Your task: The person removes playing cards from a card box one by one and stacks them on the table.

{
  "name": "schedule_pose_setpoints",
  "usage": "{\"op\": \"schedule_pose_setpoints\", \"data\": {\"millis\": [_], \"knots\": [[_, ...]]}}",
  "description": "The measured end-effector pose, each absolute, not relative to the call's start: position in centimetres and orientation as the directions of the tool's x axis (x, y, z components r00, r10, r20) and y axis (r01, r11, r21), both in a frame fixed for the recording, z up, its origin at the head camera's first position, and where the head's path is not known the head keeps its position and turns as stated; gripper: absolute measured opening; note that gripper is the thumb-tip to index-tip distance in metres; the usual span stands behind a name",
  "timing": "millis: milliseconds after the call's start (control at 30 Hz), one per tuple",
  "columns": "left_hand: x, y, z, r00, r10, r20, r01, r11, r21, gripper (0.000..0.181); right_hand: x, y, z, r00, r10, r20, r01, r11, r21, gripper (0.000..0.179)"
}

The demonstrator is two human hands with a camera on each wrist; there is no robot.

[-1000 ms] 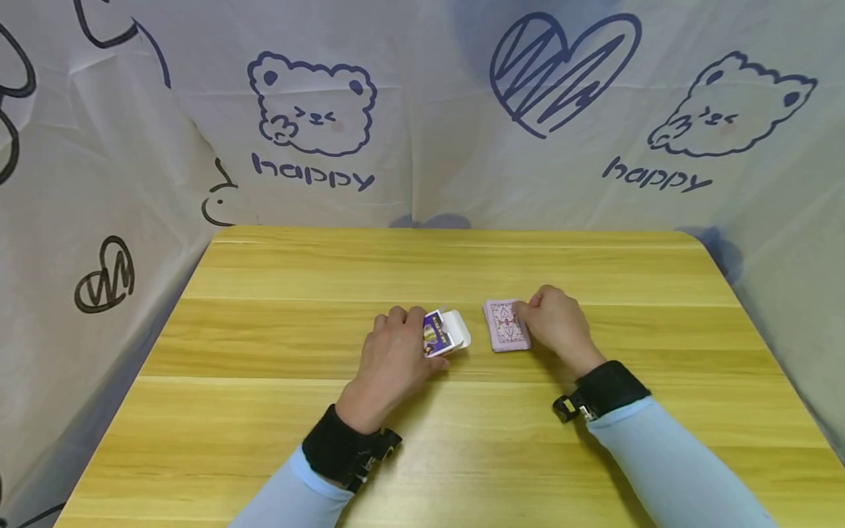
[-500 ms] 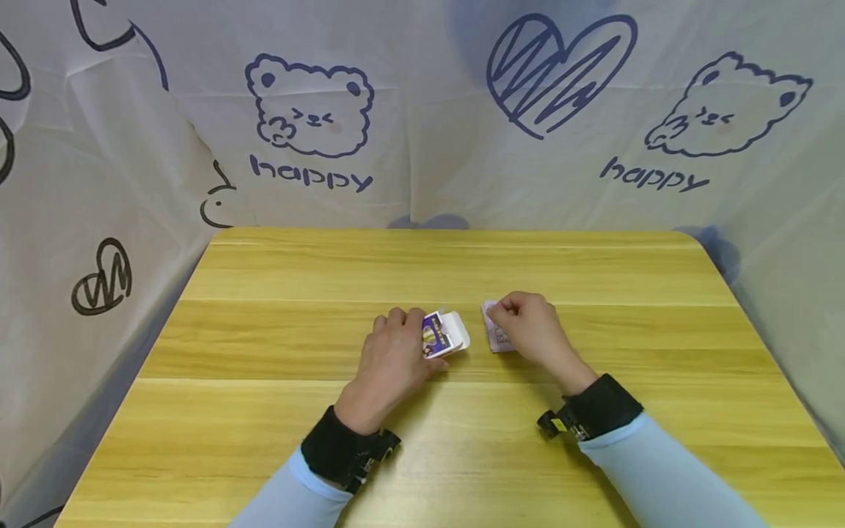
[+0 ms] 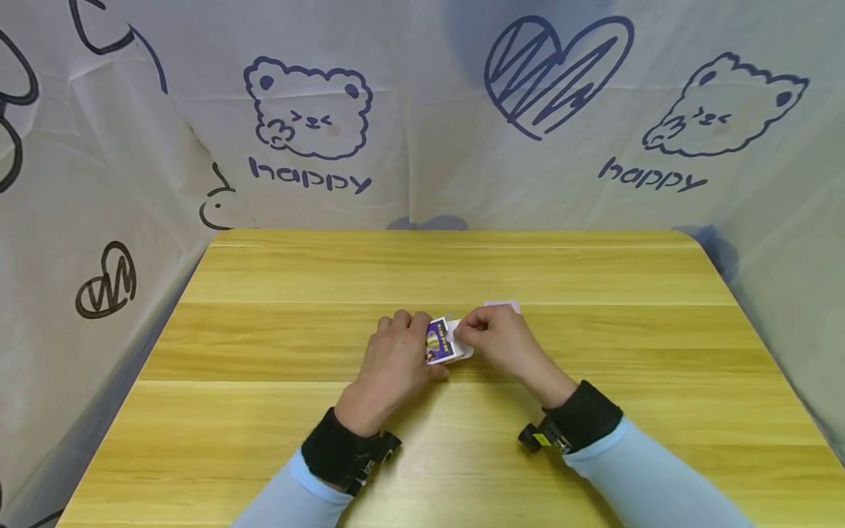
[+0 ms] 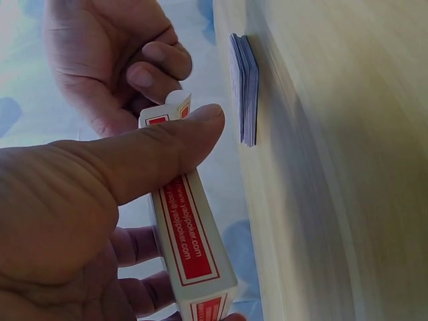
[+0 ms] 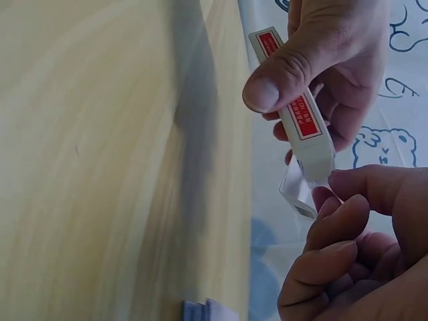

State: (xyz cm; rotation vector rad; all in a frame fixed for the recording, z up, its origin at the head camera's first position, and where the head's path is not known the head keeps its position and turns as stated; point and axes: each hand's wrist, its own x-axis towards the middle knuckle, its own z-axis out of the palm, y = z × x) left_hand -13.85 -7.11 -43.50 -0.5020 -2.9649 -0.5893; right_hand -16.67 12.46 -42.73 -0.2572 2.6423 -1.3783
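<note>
My left hand (image 3: 394, 359) grips a small playing-card box (image 3: 439, 341), purple and white on its face. Its narrow side, white with a red label, shows in the left wrist view, with my left thumb (image 4: 167, 147) lying across it. The box is tilted and its end flap (image 5: 297, 190) hangs open. My right hand (image 3: 503, 341) is at that open end; its thumb and forefinger pinch the edge by the flap. Behind the right hand a deck of playing cards (image 3: 503, 303) lies on the table, mostly hidden in the head view; its edge shows in the left wrist view.
The wood-grain table (image 3: 317, 279) fills the lower part of the head view. White cloth (image 3: 436, 132) with drawn bears and hearts hangs behind it and at both sides. A dark cable (image 3: 48, 518) shows at the lower left.
My right hand has moved left from the deck's right edge, across the deck, to the box's open end. My left hand keeps holding the box in nearly the same place.
</note>
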Motion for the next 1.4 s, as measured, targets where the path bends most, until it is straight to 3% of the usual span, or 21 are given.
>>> {"op": "schedule_pose_setpoints", "data": {"millis": [300, 733, 1033, 1167, 1400], "knots": [[-13.7, -7.2, -43.5, -0.924, 0.358, 0.132, 0.381, 0.849, 0.365, 0.074, -16.7, 12.3, -43.5, -0.962, -0.236, -0.139, -0.008, 0.531, -0.847, 0.017], [-13.7, -7.2, -43.4, -0.907, 0.390, 0.161, 0.422, 0.842, 0.335, 0.072, -17.1, 12.3, -44.3, -0.955, -0.244, -0.166, 0.012, 0.532, -0.847, 0.018], [-13.8, -7.2, -43.5, -0.908, 0.393, 0.142, 0.418, 0.842, 0.340, 0.072, -17.4, 13.1, -44.6, -0.915, -0.333, -0.228, 0.083, 0.397, -0.914, 0.022], [-13.8, -7.3, -43.6, -0.909, 0.392, 0.144, 0.417, 0.844, 0.338, 0.073, -17.4, 13.4, -44.3, -0.903, -0.366, -0.223, 0.062, 0.403, -0.913, 0.027], [-13.9, -7.4, -43.4, -0.929, 0.345, 0.131, 0.370, 0.860, 0.353, 0.075, -17.4, 13.9, -43.8, -0.929, -0.309, -0.205, 0.083, 0.365, -0.927, 0.021]]}}
